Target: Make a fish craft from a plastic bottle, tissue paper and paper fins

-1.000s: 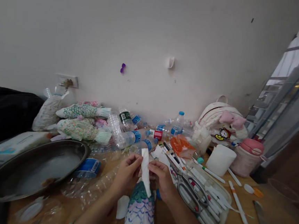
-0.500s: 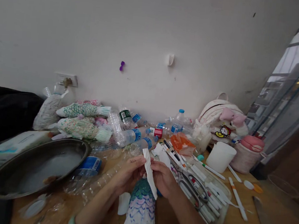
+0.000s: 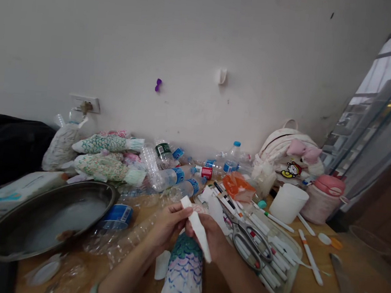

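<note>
Both my hands meet over a painted bottle fish (image 3: 184, 273) with green and purple scale lines, which lies on the wooden table in front of me. My left hand (image 3: 168, 226) pinches the upper end of a long white paper strip (image 3: 197, 228). My right hand (image 3: 211, 234) is closed on the same strip from behind, and the strip slants down to the right across its fingers. The strip's lower end hangs free over the fish.
A dark metal pan (image 3: 45, 217) sits at the left. Finished bottle fish (image 3: 107, 157) and empty plastic bottles (image 3: 175, 176) pile against the wall. Scissors (image 3: 245, 237) and several markers lie on a tray (image 3: 289, 282) at the right, beside a white cup (image 3: 288, 202), a pink backpack (image 3: 290, 155) and a knife (image 3: 346, 283).
The paper strip has tilted from nearly upright to slanting down-right, and my hands have drawn closer together over the fish.
</note>
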`<state>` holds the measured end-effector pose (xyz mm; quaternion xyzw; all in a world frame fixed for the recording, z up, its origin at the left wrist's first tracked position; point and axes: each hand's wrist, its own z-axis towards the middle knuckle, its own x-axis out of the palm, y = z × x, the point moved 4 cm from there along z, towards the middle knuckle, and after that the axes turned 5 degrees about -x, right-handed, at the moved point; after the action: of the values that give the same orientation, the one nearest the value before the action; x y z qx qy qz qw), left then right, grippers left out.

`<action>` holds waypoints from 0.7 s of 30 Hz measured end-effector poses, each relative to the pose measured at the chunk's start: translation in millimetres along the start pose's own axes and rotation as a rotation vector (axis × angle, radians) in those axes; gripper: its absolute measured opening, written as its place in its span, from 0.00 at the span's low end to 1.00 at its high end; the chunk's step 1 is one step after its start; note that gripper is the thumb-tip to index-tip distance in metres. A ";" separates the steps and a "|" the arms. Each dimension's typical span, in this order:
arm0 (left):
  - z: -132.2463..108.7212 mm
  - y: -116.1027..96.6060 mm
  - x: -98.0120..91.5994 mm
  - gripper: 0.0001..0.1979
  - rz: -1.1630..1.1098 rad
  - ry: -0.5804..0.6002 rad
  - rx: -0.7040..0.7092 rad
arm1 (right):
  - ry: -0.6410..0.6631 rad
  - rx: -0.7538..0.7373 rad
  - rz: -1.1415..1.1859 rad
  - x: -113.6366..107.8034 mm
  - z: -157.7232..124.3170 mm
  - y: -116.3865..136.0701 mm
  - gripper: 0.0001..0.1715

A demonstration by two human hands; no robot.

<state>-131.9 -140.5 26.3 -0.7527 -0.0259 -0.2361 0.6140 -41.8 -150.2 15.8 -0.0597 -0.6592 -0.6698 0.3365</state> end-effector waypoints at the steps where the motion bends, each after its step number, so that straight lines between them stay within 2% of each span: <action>1: -0.6 -0.5 0.0 0.17 0.008 -0.018 0.002 | 0.000 -0.004 -0.012 0.9 -0.5 1.2 0.17; 3: -1.3 -1.3 0.1 0.17 0.018 -0.033 0.011 | -0.027 -0.012 -0.036 -0.7 -1.3 4.1 0.17; 8: -3.8 -7.4 -0.7 0.17 0.056 -0.122 0.048 | -0.242 -0.081 -0.182 -18.8 -2.1 14.1 0.13; 12: -6.9 -14.6 0.6 0.17 0.122 -0.174 0.112 | -0.197 -0.080 -0.321 -19.7 -0.6 18.4 0.15; 17: -2.5 -12.7 -5.1 0.19 0.266 -0.210 0.151 | -0.272 -0.151 -0.425 -18.5 -2.6 26.5 0.14; 21: 1.0 -10.9 -9.0 0.17 0.227 -0.216 0.163 | -0.253 -0.169 -0.427 -16.4 -2.6 27.6 0.14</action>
<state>-143.1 -134.6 32.6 -0.7196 -0.0258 -0.0801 0.6893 -13.6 -143.9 30.1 -0.0306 -0.6355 -0.7655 0.0961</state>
